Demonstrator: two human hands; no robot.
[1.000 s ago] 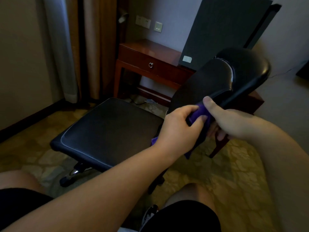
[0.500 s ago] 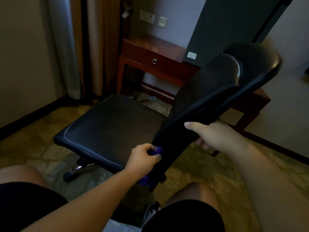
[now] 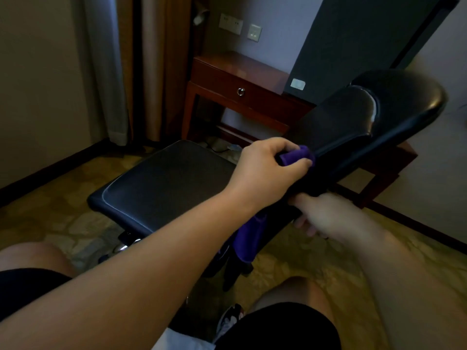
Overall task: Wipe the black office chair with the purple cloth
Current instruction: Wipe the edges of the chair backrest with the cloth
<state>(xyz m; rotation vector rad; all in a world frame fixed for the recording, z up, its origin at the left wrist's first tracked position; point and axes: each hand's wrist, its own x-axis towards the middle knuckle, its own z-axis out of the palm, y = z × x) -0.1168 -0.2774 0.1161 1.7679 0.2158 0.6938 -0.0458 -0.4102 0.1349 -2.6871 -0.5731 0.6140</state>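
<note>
My left hand [image 3: 265,173] clamped purple cloth [image 3: 297,155] onto black office chair [image 3: 171,178]; my right hand [image 3: 326,215] gripped its edge; worktop [image 3: 235,72] stood behind.

A black office chair [image 3: 171,178] with a smooth, leather-like cover. Its seat lies flat, edged with a stitched seam; its backrest leans far back toward the right and ends in a glossy headrest. A purple cloth [image 3: 297,156] is bunched over the backrest's near edge, gripped by the left hand [image 3: 262,170], with its loose end hanging below.
</note>
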